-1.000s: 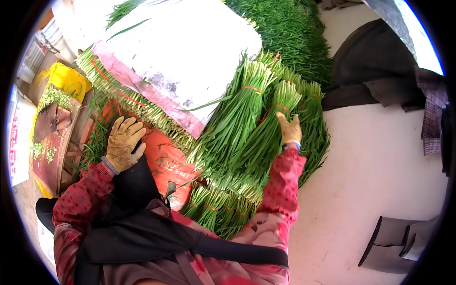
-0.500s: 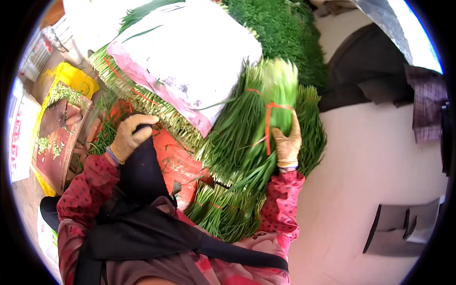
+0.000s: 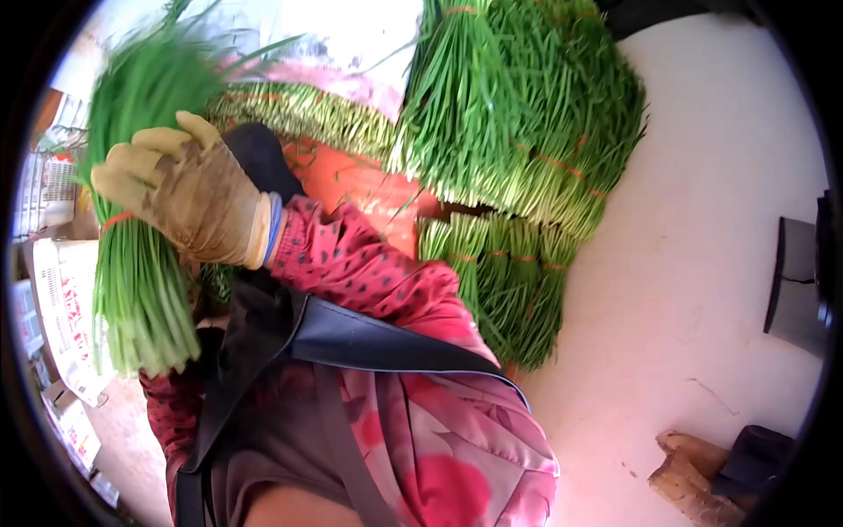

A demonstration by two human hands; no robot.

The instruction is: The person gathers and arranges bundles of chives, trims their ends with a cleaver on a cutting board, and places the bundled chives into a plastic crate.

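In the head view, my right hand, in a dirty tan glove, reaches across to the left side. Its fingers lie around a bundle of garlic chives tied with an orange-red band. The bundle is upright, pale stem ends down, and its leafy top is blurred by motion. My left sleeve shows below the bundle; my left hand itself is hidden behind the chives. More tied chive bundles are stacked ahead, and a shorter row of bundles lies nearer me.
A white sack covers part of the chive stack ahead. Orange-red sheeting with leaf scraps lies between the stacks. At left stands a white box with red print. The pale floor spreads right, with dark and brown items at lower right.
My right hand has swung the chive bundle from the right stack across to my far left. My left hand has gone out of sight behind it. The view has shifted too.
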